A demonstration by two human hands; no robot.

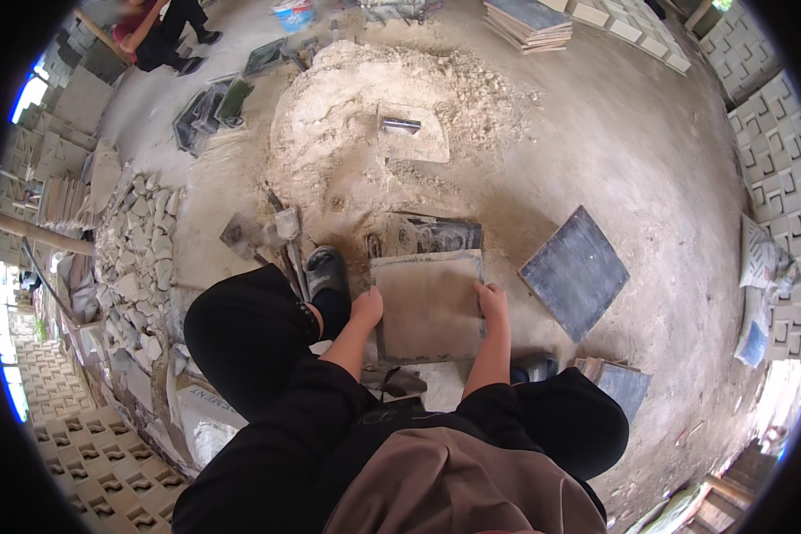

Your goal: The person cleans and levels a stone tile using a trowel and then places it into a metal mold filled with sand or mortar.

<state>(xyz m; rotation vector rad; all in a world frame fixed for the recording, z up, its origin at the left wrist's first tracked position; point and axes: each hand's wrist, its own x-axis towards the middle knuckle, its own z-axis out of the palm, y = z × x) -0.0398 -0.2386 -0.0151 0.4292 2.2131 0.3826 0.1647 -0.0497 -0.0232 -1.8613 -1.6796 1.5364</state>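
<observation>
In front of me is a flat square slab [429, 307], sandy brown on top with greyish edges. My left hand [367, 307] is closed on its left edge, and my right hand [493, 303] grips the right edge, fingers partly hidden under it. Just beyond the slab's far edge lies a dark, dusty metal frame or plate [436, 235], partly covered by the slab. A dark tool or cloth-like piece [399, 383] shows below the near edge; I cannot make out its kind. My feet, one in a grey slipper [327, 270], flank the slab.
A dark square board [577, 274] lies right, with stacked boards [614, 383] nearer. Ahead is a sand pile [351, 98]; a trowel [240, 236] lies left. Broken rubble [138, 258] lines the left side. Hexagonal moulds [209, 111] and a seated person [165, 36] are far left.
</observation>
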